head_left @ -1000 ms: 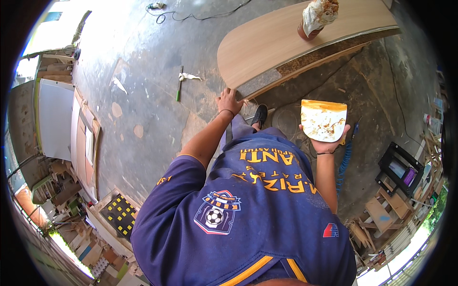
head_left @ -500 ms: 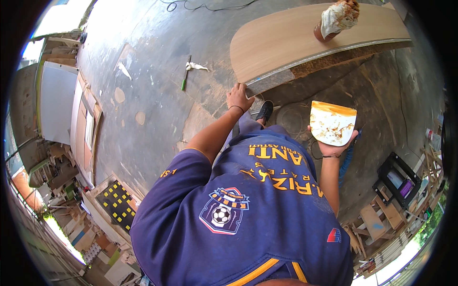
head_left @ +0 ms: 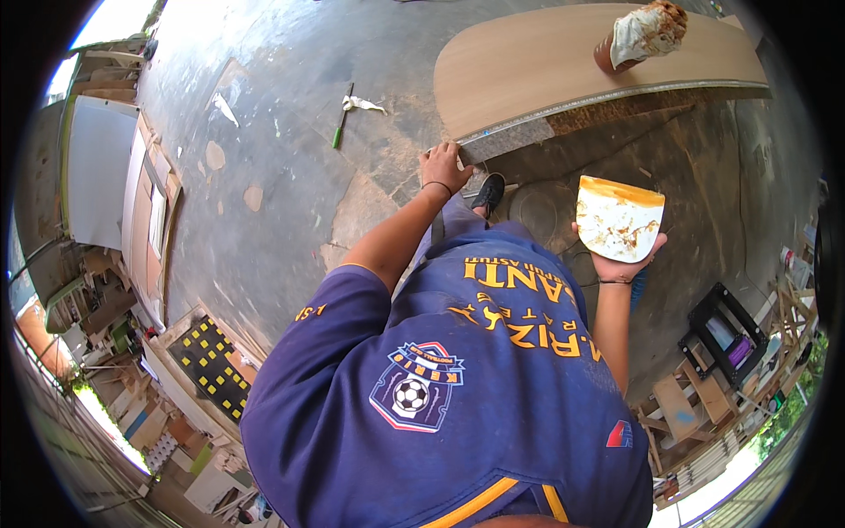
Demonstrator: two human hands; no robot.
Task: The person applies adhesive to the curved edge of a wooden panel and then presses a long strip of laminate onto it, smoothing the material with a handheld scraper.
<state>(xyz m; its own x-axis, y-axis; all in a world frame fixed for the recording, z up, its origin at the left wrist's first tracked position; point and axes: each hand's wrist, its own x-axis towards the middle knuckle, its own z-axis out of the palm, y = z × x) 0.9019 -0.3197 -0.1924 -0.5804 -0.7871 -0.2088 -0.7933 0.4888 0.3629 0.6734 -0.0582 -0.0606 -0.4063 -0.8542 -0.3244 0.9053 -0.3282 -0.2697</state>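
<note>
Holding a white palette [head_left: 620, 231] on the right, above the floor [head_left: 290, 150] — cradled from beneath in the right grip [head_left: 623, 269], closed around its rounded end. Looks light and fairly stiff, perhaps slick where smeared brown; best held there, by the sides, clear of the smears. Touching, with the left grip [head_left: 446, 167], the near corner of a wood-grain tabletop [head_left: 528, 70], likely rigid and heavy — cannot tell whether pinching it. Farther out, see a brown pot [head_left: 609, 58] on top.

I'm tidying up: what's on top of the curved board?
The board bears a brown container with a stained white covering; its inside and the spot beneath are hidden.
</note>
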